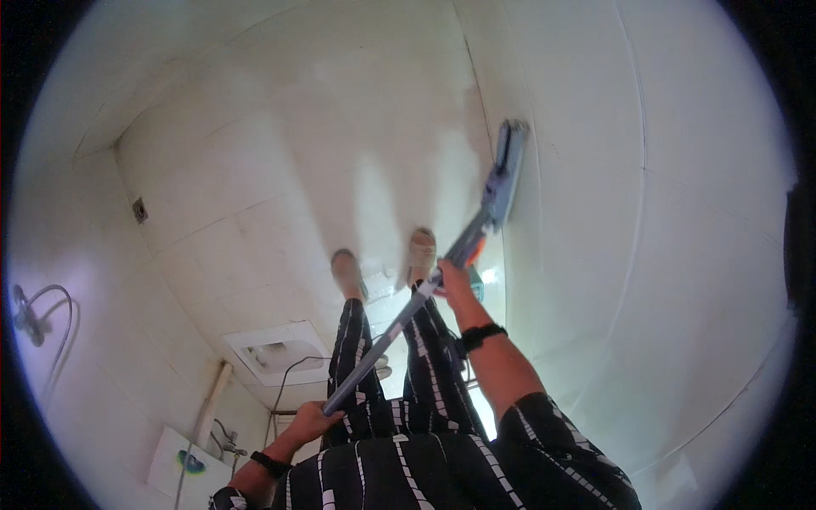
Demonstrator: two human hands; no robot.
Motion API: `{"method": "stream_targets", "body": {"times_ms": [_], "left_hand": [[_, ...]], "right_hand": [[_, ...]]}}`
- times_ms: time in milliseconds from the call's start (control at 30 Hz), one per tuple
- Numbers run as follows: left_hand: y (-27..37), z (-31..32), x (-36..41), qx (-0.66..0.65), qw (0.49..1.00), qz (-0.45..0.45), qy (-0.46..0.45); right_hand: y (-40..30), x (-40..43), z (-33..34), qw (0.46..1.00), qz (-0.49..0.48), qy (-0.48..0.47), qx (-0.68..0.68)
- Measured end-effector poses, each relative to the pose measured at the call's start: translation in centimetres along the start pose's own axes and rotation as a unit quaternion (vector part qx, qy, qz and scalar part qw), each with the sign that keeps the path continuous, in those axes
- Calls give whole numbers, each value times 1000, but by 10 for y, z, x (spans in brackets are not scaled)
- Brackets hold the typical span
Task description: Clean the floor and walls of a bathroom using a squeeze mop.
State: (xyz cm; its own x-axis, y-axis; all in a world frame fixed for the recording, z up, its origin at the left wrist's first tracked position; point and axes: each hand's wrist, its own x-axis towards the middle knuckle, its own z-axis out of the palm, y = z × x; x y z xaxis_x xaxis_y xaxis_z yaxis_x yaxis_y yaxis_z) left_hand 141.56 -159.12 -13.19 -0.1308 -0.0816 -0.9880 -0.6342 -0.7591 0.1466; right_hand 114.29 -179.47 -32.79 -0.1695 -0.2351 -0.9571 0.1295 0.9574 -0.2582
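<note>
A flat mop's grey pole (390, 336) slants across my legs, from lower left to upper right. My left hand (312, 422) is closed around its lower-left end, near my waist. Farther up, my right hand (454, 278) grips it just below an orange part (476, 252). The long flat mop head (508, 172) rests against the base of the pale wall on the right, where wall and floor meet. Its underside is hidden.
A white squat toilet (277, 352) is set in the floor at lower left, with a dark hose beside it. A floor drain (139, 210) lies near the left wall. A teal container (476, 285) is partly hidden behind my right hand. A shower hose (67, 319) hangs at far left.
</note>
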Motion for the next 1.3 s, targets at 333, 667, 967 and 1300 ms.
{"method": "stream_targets", "body": {"times_ms": [333, 667, 967, 1300], "left_hand": [[70, -12, 25, -104, 992, -77, -8], [-54, 27, 3, -1, 996, 61, -72], [-71, 37, -67, 155, 982, -27, 103], [-287, 135, -174, -1, 987, 6, 161]], "right_hand": [[-67, 54, 14, 997, -67, -28, -36], [3, -28, -18, 999, -17, -41, 6], [-4, -56, 4, 984, 29, -135, 116], [-19, -143, 48, 917, -6, -170, 362]]}}
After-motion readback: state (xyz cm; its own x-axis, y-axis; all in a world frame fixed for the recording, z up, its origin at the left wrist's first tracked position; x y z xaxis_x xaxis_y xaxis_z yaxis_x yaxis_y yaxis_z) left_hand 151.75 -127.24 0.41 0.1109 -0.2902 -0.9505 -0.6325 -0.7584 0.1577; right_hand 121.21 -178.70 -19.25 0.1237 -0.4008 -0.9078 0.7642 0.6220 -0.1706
